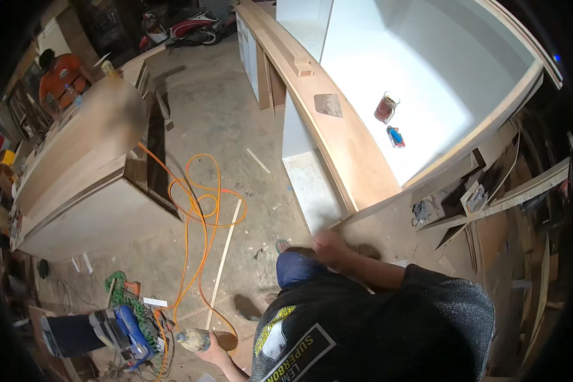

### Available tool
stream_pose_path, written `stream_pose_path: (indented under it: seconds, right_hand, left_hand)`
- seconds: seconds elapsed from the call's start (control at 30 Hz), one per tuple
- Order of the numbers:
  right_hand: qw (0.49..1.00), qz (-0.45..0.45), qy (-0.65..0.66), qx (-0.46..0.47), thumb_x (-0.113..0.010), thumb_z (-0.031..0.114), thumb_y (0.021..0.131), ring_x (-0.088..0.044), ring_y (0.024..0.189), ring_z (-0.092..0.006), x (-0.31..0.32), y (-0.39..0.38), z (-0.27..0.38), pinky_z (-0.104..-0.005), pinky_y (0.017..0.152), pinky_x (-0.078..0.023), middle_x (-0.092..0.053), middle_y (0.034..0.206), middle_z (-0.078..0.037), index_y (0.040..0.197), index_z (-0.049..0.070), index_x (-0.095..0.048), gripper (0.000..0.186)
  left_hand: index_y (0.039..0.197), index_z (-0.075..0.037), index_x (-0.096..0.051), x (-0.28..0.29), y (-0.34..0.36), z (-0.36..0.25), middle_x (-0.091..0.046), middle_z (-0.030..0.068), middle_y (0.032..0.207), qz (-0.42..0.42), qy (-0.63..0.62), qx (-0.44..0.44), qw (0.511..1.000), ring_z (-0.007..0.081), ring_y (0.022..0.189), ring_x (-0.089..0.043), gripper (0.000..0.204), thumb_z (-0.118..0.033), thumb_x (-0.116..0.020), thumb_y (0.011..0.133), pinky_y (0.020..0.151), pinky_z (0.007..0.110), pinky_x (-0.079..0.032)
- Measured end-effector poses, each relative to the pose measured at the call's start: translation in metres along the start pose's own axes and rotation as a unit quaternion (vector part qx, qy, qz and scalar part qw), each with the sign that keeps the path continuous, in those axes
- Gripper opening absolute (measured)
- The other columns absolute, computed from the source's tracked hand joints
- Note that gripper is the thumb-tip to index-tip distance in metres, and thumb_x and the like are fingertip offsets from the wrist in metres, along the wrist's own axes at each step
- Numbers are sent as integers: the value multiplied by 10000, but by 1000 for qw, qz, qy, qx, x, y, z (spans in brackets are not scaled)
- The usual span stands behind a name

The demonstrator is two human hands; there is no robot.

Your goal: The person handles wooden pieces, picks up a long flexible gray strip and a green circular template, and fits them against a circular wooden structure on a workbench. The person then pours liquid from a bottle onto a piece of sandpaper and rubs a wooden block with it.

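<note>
My left hand (218,351), low in the view, is wrapped round a plastic bottle (194,340) with yellowish-brown contents, tilted on its side above the floor. My right hand (328,247) is at the near end of the wooden cabinet (363,172), just below its corner. It looks balled up and a little blurred; what it holds, if anything, is hidden. On the cabinet's wooden edge strip lies a sheet of sandpaper (328,106). Inside its white panel stand a glass mug of dark drink (386,108) and a small pack with a blue lighter (396,136).
A second wooden cabinet (76,210) stands at the left, with a person in orange (67,79) behind it. An orange hose (186,254) loops across the floor beside a thin wood strip (226,261). A blue machine (130,334) sits at lower left; wood scraps (484,197) stand at right.
</note>
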State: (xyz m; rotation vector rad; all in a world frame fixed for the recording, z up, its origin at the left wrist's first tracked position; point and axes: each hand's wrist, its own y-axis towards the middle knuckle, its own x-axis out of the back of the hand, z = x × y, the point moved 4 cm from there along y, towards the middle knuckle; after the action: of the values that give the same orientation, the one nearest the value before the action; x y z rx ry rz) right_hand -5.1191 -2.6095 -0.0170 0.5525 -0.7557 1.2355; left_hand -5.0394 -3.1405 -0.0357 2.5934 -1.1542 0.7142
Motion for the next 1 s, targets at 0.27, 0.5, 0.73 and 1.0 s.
stream_pose_path:
  seconds: [0.27, 0.5, 0.73, 1.0]
  right_hand:
    - [913, -349, -112, -177, -768, 448, 808, -465, 1294, -403, 123, 322, -37, -525, 1085, -386, -538, 1369, -232, 1364, 45, -576, 713]
    - [878, -232, -108, -404, -689, 753, 734, -159, 1500, -447, 157, 442, -63, -722, 1154, -106, -254, 1600, -237, 1556, 167, -349, 1065]
    - [929, -142, -200, -279, -792, 462, 767, -262, 1475, -362, 117, 454, -57, -662, 1145, -218, -324, 1582, -167, 1390, 201, -569, 712]
    - [945, -302, 106, -66, -636, 57, 938, -692, 984, -280, 105, 344, -10, -374, 845, -571, -671, 1224, -135, 1204, 95, -674, 272]
  left_hand:
    - [1395, 95, -466, -77, 71, -48, -575, 236, 1366, -9, 42, -54, 998, 318, 1172, -592, 799, -115, -885, 748, 1036, 438, -466]
    - [1407, 88, -453, -146, 104, -81, -577, 222, 1362, 2, 95, 6, 995, 300, 1163, -592, 807, -97, -882, 749, 1029, 426, -473]
    - [1417, 82, -441, -218, 178, -115, -579, 214, 1352, 144, 73, -35, 986, 292, 1161, -592, 815, -82, -879, 751, 1027, 424, -474]
    - [1432, 77, -408, -318, 273, -161, -592, 197, 1294, 386, -89, -77, 915, 260, 1148, -601, 846, -32, -879, 738, 1002, 428, -495]
